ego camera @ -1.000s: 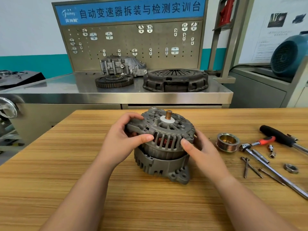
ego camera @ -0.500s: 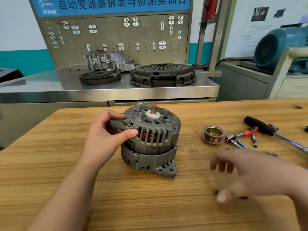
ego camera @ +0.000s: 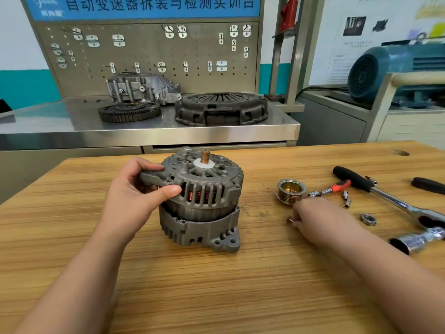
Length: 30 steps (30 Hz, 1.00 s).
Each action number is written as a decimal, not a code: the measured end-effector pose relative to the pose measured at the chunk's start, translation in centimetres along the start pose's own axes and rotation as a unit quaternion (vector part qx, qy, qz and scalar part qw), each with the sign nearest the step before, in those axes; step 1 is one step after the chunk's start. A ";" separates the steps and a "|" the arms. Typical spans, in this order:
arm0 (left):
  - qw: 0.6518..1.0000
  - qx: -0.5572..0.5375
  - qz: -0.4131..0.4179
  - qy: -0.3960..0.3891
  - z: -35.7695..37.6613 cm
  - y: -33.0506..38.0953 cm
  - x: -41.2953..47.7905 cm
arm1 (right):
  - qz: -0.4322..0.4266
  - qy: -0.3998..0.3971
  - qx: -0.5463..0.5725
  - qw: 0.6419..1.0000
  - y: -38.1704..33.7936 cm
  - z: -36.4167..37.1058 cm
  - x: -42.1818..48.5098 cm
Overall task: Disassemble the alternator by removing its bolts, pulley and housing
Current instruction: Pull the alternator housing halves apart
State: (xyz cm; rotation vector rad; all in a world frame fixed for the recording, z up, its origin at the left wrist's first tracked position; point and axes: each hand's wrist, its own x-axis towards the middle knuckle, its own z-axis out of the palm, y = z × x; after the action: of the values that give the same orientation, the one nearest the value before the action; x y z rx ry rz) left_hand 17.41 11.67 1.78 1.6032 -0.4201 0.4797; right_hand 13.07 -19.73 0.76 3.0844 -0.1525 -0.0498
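The grey alternator (ego camera: 204, 213) stands upright on the wooden table (ego camera: 216, 285), its copper-coloured shaft (ego camera: 205, 156) pointing up with no pulley on it. Copper windings show through the slots of the upper housing (ego camera: 216, 182). My left hand (ego camera: 134, 201) grips the mounting ear of that upper housing, thumb on the front. The brass-lined pulley (ego camera: 290, 190) lies to the right. Just in front of it my right hand (ego camera: 320, 220) is down on the table, fingers curled round a bolt whose tip (ego camera: 290, 220) pokes out; the rest is hidden under the hand.
Right of the hand lie a nut (ego camera: 368, 219), small bits (ego camera: 346, 201), a red-handled driver (ego camera: 337, 186), a black-handled ratchet (ego camera: 385, 194) and a large socket (ego camera: 414, 242). A steel bench (ego camera: 72, 131) behind carries a clutch cover (ego camera: 221, 108) and ring gear (ego camera: 128, 112).
My right hand left the alternator's side, swung right and came down on the table by the pulley, over the bolts. The left hand kept its grip on the housing.
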 end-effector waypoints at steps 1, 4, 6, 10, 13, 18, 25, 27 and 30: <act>1.000 0.000 -0.002 -0.001 0.0 0.0 0.0 | 0.002 0.020 0.020 1.000 -0.4 -0.1 0.7; 1.000 -0.001 -0.012 -0.001 0.0 0.2 -0.1 | -0.016 0.114 0.302 0.946 -2.8 -1.0 2.9; 1.000 -0.004 -0.015 -0.006 -0.1 0.3 -0.1 | 0.004 0.101 0.571 0.815 -5.7 -2.0 4.2; 0.997 -0.026 -0.046 -0.051 -0.6 0.4 -0.3 | -0.010 -0.064 0.792 0.607 -11.0 -2.2 4.9; 0.993 -0.025 -0.108 -0.033 -0.9 0.3 -0.2 | -0.023 -0.044 0.796 0.603 -12.5 -2.1 5.2; 0.984 0.047 -0.124 0.119 0.5 -0.4 0.3 | 0.002 0.004 0.819 0.574 -13.2 -2.8 5.1; 0.970 -0.013 -0.107 0.220 1.1 1.8 0.2 | -0.041 0.027 0.825 0.563 -13.5 -5.3 3.0; 0.967 -0.028 -0.086 0.239 0.8 2.9 0.2 | -0.076 0.052 0.834 0.544 -13.4 -6.5 2.6; 0.967 -0.021 -0.063 0.246 0.6 3.8 0.2 | -0.110 0.067 0.829 0.545 -12.7 -7.4 2.5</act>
State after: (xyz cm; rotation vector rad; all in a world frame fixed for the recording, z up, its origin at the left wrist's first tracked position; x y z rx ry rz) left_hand 15.57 10.77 5.03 1.3993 0.0479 0.7414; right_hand 17.03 -6.94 7.40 4.9267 0.6154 0.8305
